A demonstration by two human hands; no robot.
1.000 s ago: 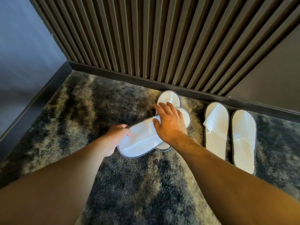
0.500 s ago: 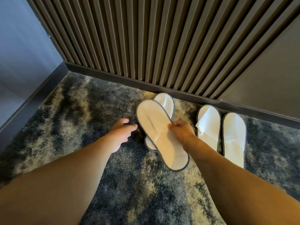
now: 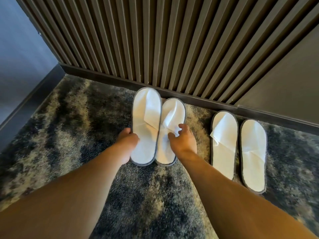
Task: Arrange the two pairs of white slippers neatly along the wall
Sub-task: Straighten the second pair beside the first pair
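Observation:
Two pairs of white slippers with grey edging lie on the carpet by the slatted wall. My left hand [image 3: 128, 144] grips the heel end of the leftmost slipper [image 3: 146, 121], which is raised a little and overlaps the edge of its mate [image 3: 172, 118]. My right hand [image 3: 183, 140] hovers over that second slipper with fingers spread, holding nothing. The right pair sits flat, side by side and toes to the wall: one slipper [image 3: 224, 142] and another [image 3: 252, 152] beyond it.
A dark baseboard [image 3: 198, 100] runs under the wooden slat wall [image 3: 155, 40]. A grey side wall [image 3: 20, 54] closes the left corner. Mottled grey carpet [image 3: 69, 118] covers the floor.
The top slipper passed from my right hand to my left and turned from lying across its mate to pointing at the wall beside it. My right hand let go.

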